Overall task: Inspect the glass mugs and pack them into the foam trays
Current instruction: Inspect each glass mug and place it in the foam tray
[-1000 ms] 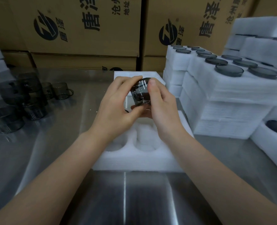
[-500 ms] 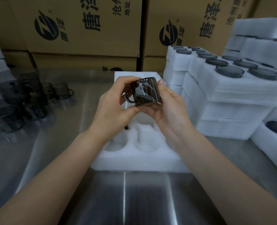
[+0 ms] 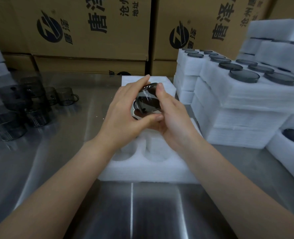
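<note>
Steel table (image 3: 56, 169) nearest, both forearms crossing it toward 12 o'clock; on it, dead ahead, the open foam tray (image 3: 142, 171), two near pockets (image 3: 157, 152) showing white and unfilled; its farther pockets are hidden behind the hands.

Above the tray's middle: one smoky glass mug (image 3: 147, 99), off the foam, held between both hands. Left hand (image 3: 124, 114) grips it from 9 o'clock, thumb under, fingers curled over the top; right hand (image 3: 173, 116) cups it from 3 o'clock, thumb up against the far rim. Both hands are closed on the glass, about equally near.

Key relation: mug axis tipped well off vertical, leaning toward 12–1 o'clock; handle loop on the left-hand side. Which end faces up: cannot tell, blurred. Judgement: inspection under way; the mug must be squared to a pocket below before lowering, the near pockets lying at 6 o'clock from it.

Farther out: loose mugs (image 3: 22, 107) at 10 o'clock; filled foam stacks (image 3: 246, 100) at 2 o'clock; printed cartons (image 3: 91, 31) behind at 12.
</note>
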Available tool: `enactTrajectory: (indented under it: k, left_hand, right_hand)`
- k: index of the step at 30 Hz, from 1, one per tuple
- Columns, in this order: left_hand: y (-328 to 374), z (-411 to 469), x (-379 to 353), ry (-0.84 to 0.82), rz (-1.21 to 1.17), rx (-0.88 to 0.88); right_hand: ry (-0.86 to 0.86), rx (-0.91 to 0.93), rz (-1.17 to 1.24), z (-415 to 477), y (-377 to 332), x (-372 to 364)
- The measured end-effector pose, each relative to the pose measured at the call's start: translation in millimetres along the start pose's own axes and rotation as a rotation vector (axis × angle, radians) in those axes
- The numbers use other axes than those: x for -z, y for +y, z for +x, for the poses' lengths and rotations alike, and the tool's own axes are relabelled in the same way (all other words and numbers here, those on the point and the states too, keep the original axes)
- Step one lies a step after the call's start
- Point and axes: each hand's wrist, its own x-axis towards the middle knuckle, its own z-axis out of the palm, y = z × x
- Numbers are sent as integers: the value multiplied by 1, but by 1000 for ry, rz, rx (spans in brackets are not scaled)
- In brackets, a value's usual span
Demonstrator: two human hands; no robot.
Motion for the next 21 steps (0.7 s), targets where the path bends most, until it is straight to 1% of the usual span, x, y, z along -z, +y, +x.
enactTrajectory:
  k: [5,8,11,14,17,18,21]
  left_hand:
    - [3,2,1,4,-30,-5]
    - [3,1,1,-8,-50,-37]
    - [1,0,0,-5,-88,-52]
    - [0,0,0,17,-136,-66]
    - [0,0,1,46,-181,-25]
    - [0,0,1,50,-186,-7]
    - [0,0,0,45,-163,8]
  right_hand:
    - [68,15,-10,-1,-1,-2]
    - [131,-8,31,-1,-4,0]
    - [135,-30,103,-2,-4,3]
    - [43,-102,213,2,-6,6]
    - [-154,-237,345,1,-7,2]
    - [-195,-275,384,1,-6,1]
    - [-243,-287,360,2,-4,4]
